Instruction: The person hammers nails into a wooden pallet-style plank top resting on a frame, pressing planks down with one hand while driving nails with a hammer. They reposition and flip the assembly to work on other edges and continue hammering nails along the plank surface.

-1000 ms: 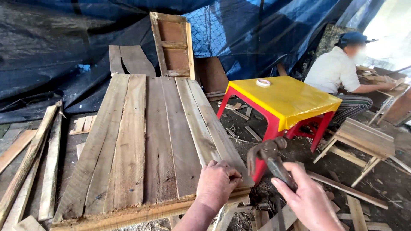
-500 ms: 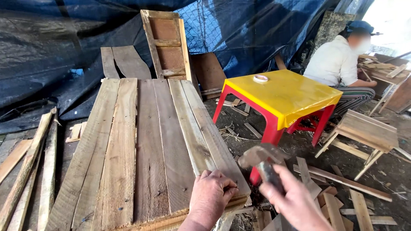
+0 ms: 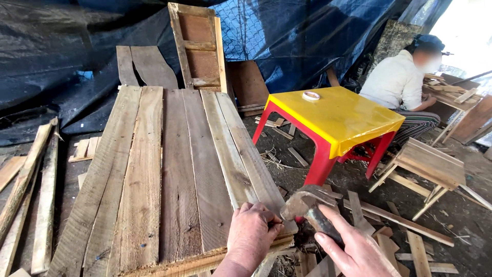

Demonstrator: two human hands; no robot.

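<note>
A: Hammer (image 3: 310, 208) first. Where?

B: At 5 o'clock in the frame, low. Rusty claw head up, dark handle running down to 5 into the right hand (image 3: 356, 251). Grip clamped around the handle, forefinger laid along its top.

A: Head touching anything?

B: Head hangs just beside the left hand (image 3: 251, 236), at its 3 o'clock, over the near right corner of the plank panel (image 3: 159, 169). Contact with wood: cannot tell.

A: Left hand?

B: Fingers curled together and pressed down on the panel's near edge, fingertips pinched toward the hammer head. Whether a nail sits in that pinch: too small to tell.

A: Panel?

B: Weathered boards laid side by side, running from 6 toward 12, near end resting on a cross batten.

A: Outward.

B: At 12, a wooden frame (image 3: 197, 46) stands upright against a dark tarpaulin (image 3: 61, 51). At 2, a yellow plastic counter (image 3: 341, 115) with red legs; a roll of tape (image 3: 310, 95) on its top. At 3, a small wooden stool (image 3: 428, 164) lies tilted among scrap offcuts on the dirt floor. At 9, loose timber strips (image 3: 31, 174) lie along the ground.

A: Anyone else?

B: One person (image 3: 400, 82) at 2, beyond the yellow counter, seated, pale top, striped trousers, turned to a workbench.
</note>
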